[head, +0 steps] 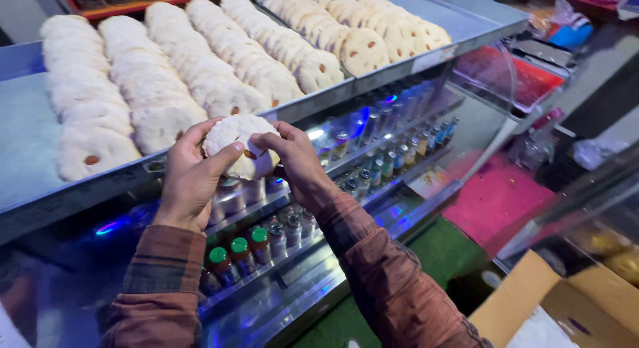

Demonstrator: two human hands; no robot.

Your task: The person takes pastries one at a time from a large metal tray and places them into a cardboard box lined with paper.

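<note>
Both my hands hold one round, pale dough cookie (pixel 236 138) with a nut pressed near its lower edge. My left hand (pixel 190 178) cups it from the left with the thumb across its lower front. From the right, my right hand (pixel 293 158) grips it, fingers curled over the top edge. The cookie hovers just in front of the near rim of a long metal tray (pixel 26 128), which carries several overlapping rows of the same cookies (pixel 160 75), each topped with a nut.
Under the tray, a glass display case (pixel 373 155) holds shelves of small bottles, some with green caps (pixel 239 248). A pink cloth (pixel 496 198) and green mat lie at the right, and a cardboard box (pixel 526 301) sits at the lower right. Red trays stand further back.
</note>
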